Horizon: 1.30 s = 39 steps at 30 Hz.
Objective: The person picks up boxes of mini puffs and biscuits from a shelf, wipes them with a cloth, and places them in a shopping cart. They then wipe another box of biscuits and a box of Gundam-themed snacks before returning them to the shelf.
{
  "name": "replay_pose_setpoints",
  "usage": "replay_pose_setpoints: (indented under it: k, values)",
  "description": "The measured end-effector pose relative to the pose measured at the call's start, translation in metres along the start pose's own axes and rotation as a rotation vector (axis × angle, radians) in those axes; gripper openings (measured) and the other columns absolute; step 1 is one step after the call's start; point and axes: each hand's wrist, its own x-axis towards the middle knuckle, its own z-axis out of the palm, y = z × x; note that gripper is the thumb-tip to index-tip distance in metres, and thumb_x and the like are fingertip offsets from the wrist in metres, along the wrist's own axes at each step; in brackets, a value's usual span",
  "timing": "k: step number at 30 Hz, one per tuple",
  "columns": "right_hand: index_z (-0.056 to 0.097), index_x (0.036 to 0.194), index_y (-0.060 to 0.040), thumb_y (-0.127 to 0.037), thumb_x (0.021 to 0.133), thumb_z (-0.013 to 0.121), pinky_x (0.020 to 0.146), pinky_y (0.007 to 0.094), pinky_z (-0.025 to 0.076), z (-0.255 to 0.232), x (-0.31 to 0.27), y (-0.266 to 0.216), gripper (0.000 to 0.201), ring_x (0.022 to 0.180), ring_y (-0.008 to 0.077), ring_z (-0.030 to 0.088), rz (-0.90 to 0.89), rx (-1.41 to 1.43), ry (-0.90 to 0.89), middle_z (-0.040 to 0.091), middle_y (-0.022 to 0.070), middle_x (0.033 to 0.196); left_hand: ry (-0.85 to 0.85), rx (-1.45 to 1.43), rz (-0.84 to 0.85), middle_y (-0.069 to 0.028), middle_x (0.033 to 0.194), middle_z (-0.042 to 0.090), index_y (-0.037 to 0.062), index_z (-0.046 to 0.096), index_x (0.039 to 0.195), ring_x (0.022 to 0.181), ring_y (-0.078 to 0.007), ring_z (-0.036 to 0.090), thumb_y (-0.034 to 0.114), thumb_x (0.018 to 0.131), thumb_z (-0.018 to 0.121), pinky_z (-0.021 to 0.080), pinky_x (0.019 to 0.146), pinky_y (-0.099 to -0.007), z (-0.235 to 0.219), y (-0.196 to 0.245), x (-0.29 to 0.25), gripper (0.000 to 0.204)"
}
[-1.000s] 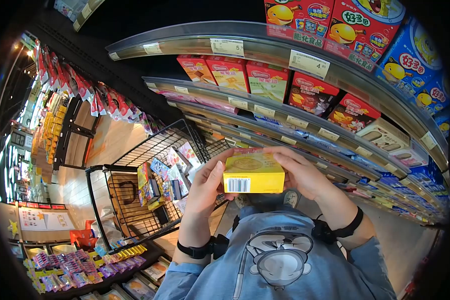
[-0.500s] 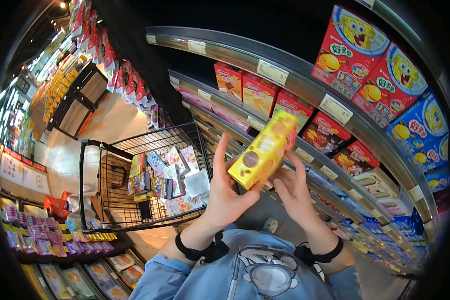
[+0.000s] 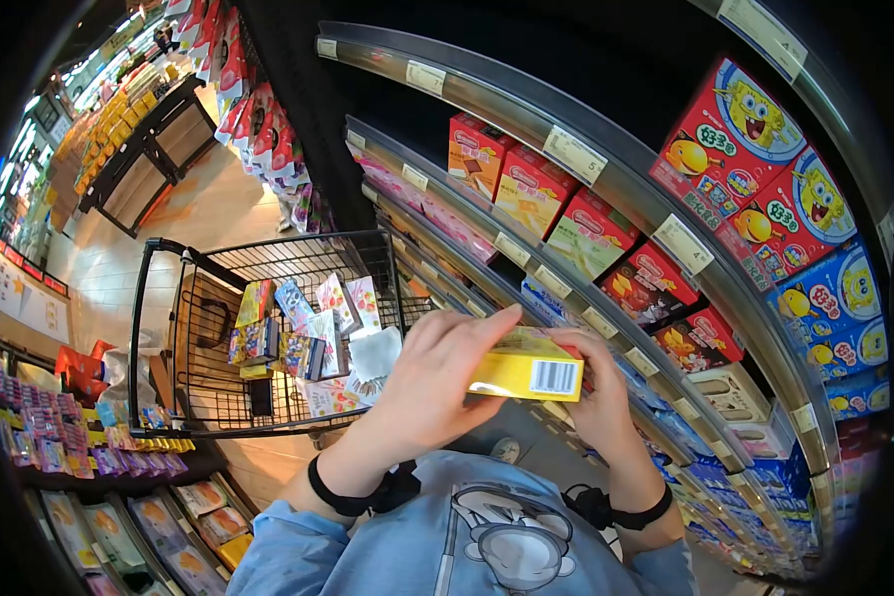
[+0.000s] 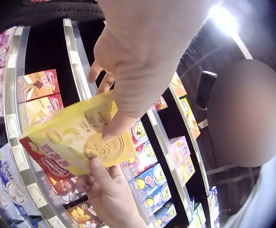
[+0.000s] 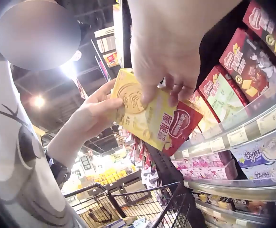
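Both hands hold a yellow and red biscuit box (image 3: 521,375) in front of the chest, with its barcode end towards the head view. My left hand (image 3: 437,372) grips the left end, thumb on the broad face with the printed round biscuit. At the other end my right hand (image 3: 601,402) pinches the box, its thumb pressing that same face in the right wrist view. The left wrist view shows the broad face of the box (image 4: 69,140) between both hands.
Shelves to the right hold red biscuit boxes (image 3: 591,233) and red and blue cartoon boxes (image 3: 829,293). A black wire shopping cart (image 3: 159,343) with several packets inside stands at the left. Hanging bags (image 3: 263,129) and a low display of small packs (image 3: 40,422) lie beyond it.
The box was turned over from a tilted, upright pose until its barcode end faces the head view again. My right hand closed on its end. The cart shifted left in view.
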Motion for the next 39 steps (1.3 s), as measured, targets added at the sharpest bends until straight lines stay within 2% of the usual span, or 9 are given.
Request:
replay_pose_setpoints:
  k: [7,20,24,26,27,30,33,36,39]
  values:
    - [0.048,0.118,-0.0045,-0.002,0.072,0.077,0.098,0.0384,0.043,0.01,0.009,-0.004,0.055,0.116,0.0284,0.053,-0.085,0.063,0.014,0.055,0.0157,0.122,0.11,0.004,0.039,-0.0089,0.102,0.063,0.0063,0.06,0.105,0.092,-0.0291,0.059,0.007,0.059,0.076,0.044,0.084,-0.0391,-0.01,-0.023,-0.017,0.049]
    - [0.052,0.116,-0.0084,-0.003,0.071,0.078,0.094,0.0366,0.046,0.06,0.041,-0.019,0.053,0.118,0.0315,0.052,-0.216,0.004,0.05,0.052,0.0173,0.126,0.148,-0.03,-0.038,-0.0109,0.115,0.059,0.0046,0.057,0.117,0.104,-0.0267,0.058,0.001,0.066,0.072,0.046,0.09,-0.0373,-0.057,-0.05,-0.042,0.053]
    - [0.055,0.11,-0.011,-0.003,0.068,0.08,0.094,0.0394,0.046,0.079,0.055,-0.026,0.05,0.116,0.0355,0.052,-0.467,-0.257,0.178,0.05,0.0177,0.129,0.037,-0.513,-0.46,-0.0093,0.128,0.054,0.0048,0.039,0.137,0.109,-0.0166,0.056,0.008,0.089,0.058,0.046,0.092,-0.0318,-0.062,-0.09,-0.066,0.052]
    - [0.055,0.109,-0.0131,0.0,0.067,0.079,0.093,0.0409,0.046,0.093,0.06,-0.019,0.05,0.115,0.0367,0.052,-0.513,-0.229,0.191,0.048,0.0179,0.131,-0.048,-1.251,-0.833,-0.0071,0.126,0.054,0.0055,0.039,0.138,0.107,-0.0141,0.055,0.021,0.094,0.056,0.047,0.089,-0.0302,-0.075,-0.094,-0.069,0.049]
    - [0.055,0.109,-0.0135,0.002,0.067,0.078,0.094,0.0409,0.046,0.099,0.062,-0.018,0.05,0.115,0.037,0.052,-0.558,-0.239,0.165,0.048,0.0184,0.131,-0.078,-1.193,-0.817,-0.0078,0.122,0.056,0.0031,0.038,0.138,0.106,-0.0133,0.056,0.03,0.097,0.051,0.047,0.088,-0.0286,-0.078,-0.092,-0.072,0.051]
    - [0.055,0.112,-0.0159,0.005,0.066,0.077,0.097,0.0421,0.045,0.116,0.069,-0.016,0.054,0.116,0.0378,0.051,-0.612,-0.248,0.12,0.046,0.0188,0.133,-0.013,-1.246,-0.705,-0.0129,0.12,0.056,0.0001,0.031,0.139,0.108,-0.0144,0.056,0.01,0.091,0.06,0.049,0.089,-0.0285,-0.08,-0.099,-0.077,0.057]
    - [0.05,0.124,-0.0162,0.011,0.071,0.068,0.1,0.0428,0.042,0.131,0.078,-0.015,0.062,0.118,0.0382,0.049,-0.594,-0.274,0.168,0.04,0.0194,0.139,0.066,-1.285,-0.661,-0.0137,0.121,0.056,0.0008,0.029,0.14,0.11,-0.0168,0.055,0.002,0.087,0.063,0.048,0.092,-0.0298,-0.089,-0.11,-0.078,0.063]
    - [0.036,0.138,-0.0161,0.017,0.076,0.052,0.102,0.0431,0.039,0.138,0.086,-0.019,0.072,0.122,0.0358,0.046,-0.277,-0.098,0.169,0.03,0.0184,0.146,0.146,-1.215,-0.609,-0.0146,0.122,0.056,0.0014,0.029,0.141,0.111,-0.0184,0.055,0.002,0.087,0.063,0.047,0.094,-0.0296,-0.095,-0.12,-0.08,0.064]
    - [0.01,0.148,-0.0155,0.012,0.083,0.047,0.103,0.0444,0.037,0.144,0.097,-0.031,0.079,0.128,0.0294,0.039,-0.063,0.388,0.039,0.017,0.0143,0.151,0.125,-1.456,-0.677,-0.0162,0.123,0.055,0.0026,0.03,0.14,0.103,-0.0214,0.061,0.011,0.093,0.056,0.053,0.086,-0.0314,-0.105,-0.132,-0.082,0.055]
